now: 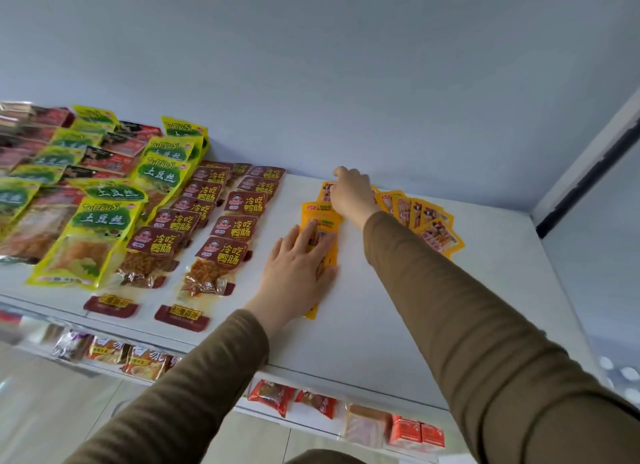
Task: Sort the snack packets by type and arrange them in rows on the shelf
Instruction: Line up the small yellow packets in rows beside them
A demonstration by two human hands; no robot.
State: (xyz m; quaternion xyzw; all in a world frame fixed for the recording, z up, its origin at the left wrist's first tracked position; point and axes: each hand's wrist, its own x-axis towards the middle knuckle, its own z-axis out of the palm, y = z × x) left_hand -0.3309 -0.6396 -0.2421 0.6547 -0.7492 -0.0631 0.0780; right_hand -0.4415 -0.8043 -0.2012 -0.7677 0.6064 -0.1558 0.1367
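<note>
Yellow packets [320, 233]: overlapping row on white shelf [381, 308] — beneath both hands.
Left hand [298, 266]: fingers straight, pressed flat on near packets.
Right hand [351, 190]: fingers curled, pinching far packet; fanned packets [429, 224] just right of it.

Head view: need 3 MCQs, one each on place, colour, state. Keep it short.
1. Where does the left hand rest?
A. on the orange packet row
B. on the green packets
C. on the lower shelf

2. What colour are the labels on the packets just left of that row?
A. blue
B. dark red
C. white

3. How is the left hand's grip?
A. fist
B. pinching
C. flat, fingers straight

Key: 1 A, the palm lies on the orange row; 2 B, maroon labels; 3 C, the fingers press flat.
</note>
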